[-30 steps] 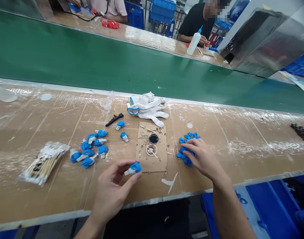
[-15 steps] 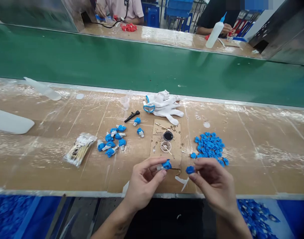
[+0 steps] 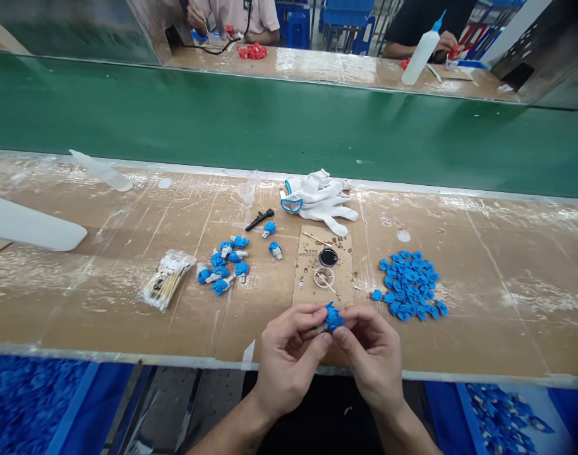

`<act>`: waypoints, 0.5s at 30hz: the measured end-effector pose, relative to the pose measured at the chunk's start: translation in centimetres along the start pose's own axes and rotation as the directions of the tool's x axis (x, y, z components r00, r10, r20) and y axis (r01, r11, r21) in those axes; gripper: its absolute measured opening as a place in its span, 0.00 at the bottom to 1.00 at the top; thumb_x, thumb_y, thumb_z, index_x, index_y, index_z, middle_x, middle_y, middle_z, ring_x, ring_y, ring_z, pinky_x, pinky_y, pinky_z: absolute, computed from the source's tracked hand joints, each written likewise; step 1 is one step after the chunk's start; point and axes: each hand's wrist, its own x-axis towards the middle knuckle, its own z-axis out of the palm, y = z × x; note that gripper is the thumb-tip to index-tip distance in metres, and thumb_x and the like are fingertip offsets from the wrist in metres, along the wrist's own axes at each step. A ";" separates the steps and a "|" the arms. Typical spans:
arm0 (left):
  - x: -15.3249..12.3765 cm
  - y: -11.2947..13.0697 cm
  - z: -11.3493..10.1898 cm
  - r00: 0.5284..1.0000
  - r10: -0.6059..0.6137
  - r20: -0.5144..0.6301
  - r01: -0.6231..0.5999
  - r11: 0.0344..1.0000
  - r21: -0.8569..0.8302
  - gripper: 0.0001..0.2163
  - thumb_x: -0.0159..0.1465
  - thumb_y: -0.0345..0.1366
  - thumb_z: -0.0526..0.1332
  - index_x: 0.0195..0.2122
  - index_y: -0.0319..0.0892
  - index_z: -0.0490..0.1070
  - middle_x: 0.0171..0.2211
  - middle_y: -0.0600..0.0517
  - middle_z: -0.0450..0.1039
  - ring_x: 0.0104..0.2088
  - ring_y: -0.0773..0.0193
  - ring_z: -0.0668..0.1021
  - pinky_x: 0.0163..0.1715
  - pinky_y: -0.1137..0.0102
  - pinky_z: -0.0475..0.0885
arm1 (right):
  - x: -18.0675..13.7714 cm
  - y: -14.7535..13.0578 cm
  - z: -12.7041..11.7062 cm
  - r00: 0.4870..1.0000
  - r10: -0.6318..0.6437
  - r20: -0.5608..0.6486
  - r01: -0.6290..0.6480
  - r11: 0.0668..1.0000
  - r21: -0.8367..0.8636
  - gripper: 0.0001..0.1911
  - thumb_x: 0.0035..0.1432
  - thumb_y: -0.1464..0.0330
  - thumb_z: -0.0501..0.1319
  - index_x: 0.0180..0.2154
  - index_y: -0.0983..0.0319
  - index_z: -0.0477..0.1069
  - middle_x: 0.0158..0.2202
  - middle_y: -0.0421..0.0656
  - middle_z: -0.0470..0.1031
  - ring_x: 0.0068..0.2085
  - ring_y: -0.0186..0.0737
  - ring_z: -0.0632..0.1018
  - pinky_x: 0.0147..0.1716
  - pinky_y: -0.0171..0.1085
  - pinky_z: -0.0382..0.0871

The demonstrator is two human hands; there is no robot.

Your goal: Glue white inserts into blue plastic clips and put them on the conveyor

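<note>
Both my hands meet near the front edge of the bench, fingers pinched around small blue plastic parts (image 3: 333,316). My left hand (image 3: 291,355) grips the blue and white piece from the left. My right hand (image 3: 371,351) presses a blue cap against it from the right. A heap of loose blue caps (image 3: 409,284) lies to the right of my hands. A cluster of several blue and white assembled pieces (image 3: 225,268) lies to the left. Just beyond my fingers a cardboard square (image 3: 312,249) carries a black lid (image 3: 327,257) and a clear dish (image 3: 323,277).
White gloves (image 3: 319,199), a black tool (image 3: 259,219) and a small clear cup (image 3: 246,193) lie further back. A bag of cotton swabs (image 3: 166,279) is at the left. A green conveyor belt (image 3: 270,126) runs behind; other people work beyond it. Blue bins of parts (image 3: 33,404) sit below the bench.
My right hand took a blue cap from the heap and came to my left hand. Both hands now press their parts together. The view shifted left and down.
</note>
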 end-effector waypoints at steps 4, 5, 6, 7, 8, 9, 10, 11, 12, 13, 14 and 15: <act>0.0 0.3 -0.3 0.995 0.095 0.027 -0.097 0.992 0.082 0.16 0.65 0.23 0.69 0.48 0.50 0.85 0.45 0.48 0.85 0.44 0.62 0.87 0.43 0.75 0.84 | -0.1 -0.5 0.0 0.996 0.061 0.062 -0.063 0.998 0.023 0.13 0.65 0.63 0.70 0.51 0.51 0.77 0.30 0.37 0.72 0.30 0.31 0.74 0.31 0.26 0.74; 0.0 0.3 -0.5 0.992 0.117 0.039 -0.121 0.987 0.104 0.16 0.64 0.22 0.69 0.47 0.51 0.85 0.44 0.49 0.85 0.44 0.62 0.87 0.44 0.74 0.83 | -0.2 -0.7 -0.1 0.993 0.065 0.098 -0.066 0.998 0.015 0.14 0.66 0.62 0.69 0.53 0.51 0.77 0.34 0.39 0.73 0.33 0.32 0.76 0.33 0.28 0.75; 0.0 0.4 -0.7 0.989 0.139 0.054 -0.145 0.982 0.121 0.17 0.64 0.21 0.69 0.47 0.51 0.85 0.43 0.49 0.85 0.43 0.62 0.87 0.44 0.74 0.83 | -0.3 -0.9 -0.3 0.988 0.066 0.139 -0.068 0.998 0.009 0.14 0.67 0.62 0.68 0.54 0.51 0.78 0.37 0.41 0.74 0.35 0.34 0.77 0.35 0.30 0.77; 0.1 0.5 -0.9 0.985 0.159 0.070 -0.167 0.977 0.132 0.17 0.63 0.21 0.69 0.47 0.51 0.85 0.42 0.49 0.85 0.42 0.62 0.88 0.44 0.73 0.84 | -0.4 -1.1 -0.4 0.982 0.068 0.176 -0.070 0.998 0.007 0.14 0.69 0.62 0.66 0.54 0.51 0.78 0.40 0.43 0.74 0.37 0.35 0.78 0.37 0.31 0.78; 0.1 0.6 -1.1 0.981 0.175 0.086 -0.185 0.973 0.135 0.17 0.63 0.21 0.70 0.46 0.51 0.85 0.41 0.50 0.85 0.41 0.62 0.88 0.43 0.73 0.84 | -0.4 -1.3 -0.5 0.976 0.070 0.204 -0.074 0.997 0.012 0.13 0.69 0.62 0.66 0.54 0.51 0.79 0.41 0.43 0.74 0.37 0.36 0.79 0.37 0.31 0.78; 0.0 0.7 -1.3 0.977 0.185 0.105 -0.198 0.971 0.131 0.18 0.63 0.21 0.70 0.47 0.51 0.85 0.40 0.50 0.84 0.41 0.62 0.88 0.42 0.73 0.84 | -0.4 -1.5 -0.6 0.971 0.075 0.225 -0.081 0.997 0.017 0.12 0.69 0.63 0.66 0.54 0.50 0.79 0.42 0.43 0.73 0.37 0.35 0.79 0.35 0.31 0.78; 0.0 0.8 -1.4 0.973 0.188 0.132 -0.204 0.972 0.120 0.18 0.63 0.21 0.69 0.48 0.51 0.85 0.41 0.49 0.84 0.41 0.61 0.87 0.42 0.72 0.84 | -0.4 -1.7 -0.7 0.968 0.077 0.240 -0.083 0.996 0.014 0.13 0.69 0.62 0.66 0.54 0.50 0.79 0.42 0.43 0.72 0.37 0.35 0.79 0.34 0.30 0.78; -0.1 0.9 -1.5 0.970 0.183 0.162 -0.201 0.974 0.102 0.19 0.64 0.21 0.69 0.49 0.52 0.84 0.43 0.49 0.84 0.41 0.61 0.88 0.41 0.70 0.84 | -0.3 -1.8 -0.8 0.965 0.068 0.253 -0.069 0.998 -0.004 0.14 0.69 0.61 0.66 0.54 0.50 0.78 0.42 0.43 0.71 0.37 0.35 0.79 0.33 0.29 0.78; -0.2 1.0 -1.4 0.966 0.174 0.193 -0.192 0.978 0.080 0.20 0.65 0.21 0.68 0.51 0.53 0.83 0.45 0.48 0.84 0.40 0.61 0.87 0.40 0.70 0.85 | -0.2 -2.0 -0.8 0.963 0.041 0.267 -0.033 0.999 -0.035 0.15 0.68 0.58 0.67 0.55 0.50 0.79 0.42 0.44 0.71 0.38 0.36 0.80 0.34 0.30 0.79; -0.3 1.1 -1.3 0.961 0.169 0.219 -0.186 0.980 0.063 0.20 0.66 0.22 0.68 0.52 0.54 0.83 0.47 0.47 0.83 0.40 0.61 0.87 0.39 0.69 0.85 | -0.1 -2.2 -0.8 0.961 0.001 0.278 0.021 0.997 -0.074 0.17 0.67 0.55 0.67 0.55 0.50 0.79 0.43 0.45 0.71 0.40 0.38 0.81 0.36 0.30 0.80; -0.3 1.2 -1.0 0.955 0.174 0.241 -0.193 0.980 0.056 0.19 0.67 0.23 0.67 0.52 0.55 0.82 0.47 0.48 0.83 0.41 0.61 0.87 0.40 0.68 0.84 | 0.1 -2.3 -0.8 0.957 -0.044 0.288 0.080 0.990 -0.113 0.19 0.66 0.52 0.68 0.55 0.49 0.80 0.45 0.46 0.72 0.42 0.40 0.81 0.38 0.31 0.80; -0.3 1.4 -0.7 0.946 0.190 0.263 -0.213 0.975 0.062 0.18 0.68 0.24 0.67 0.52 0.56 0.81 0.46 0.49 0.84 0.41 0.62 0.86 0.43 0.66 0.84 | 0.1 -2.5 -1.0 0.950 -0.092 0.298 0.140 0.980 -0.143 0.20 0.64 0.51 0.69 0.54 0.49 0.80 0.45 0.46 0.74 0.43 0.41 0.82 0.40 0.32 0.81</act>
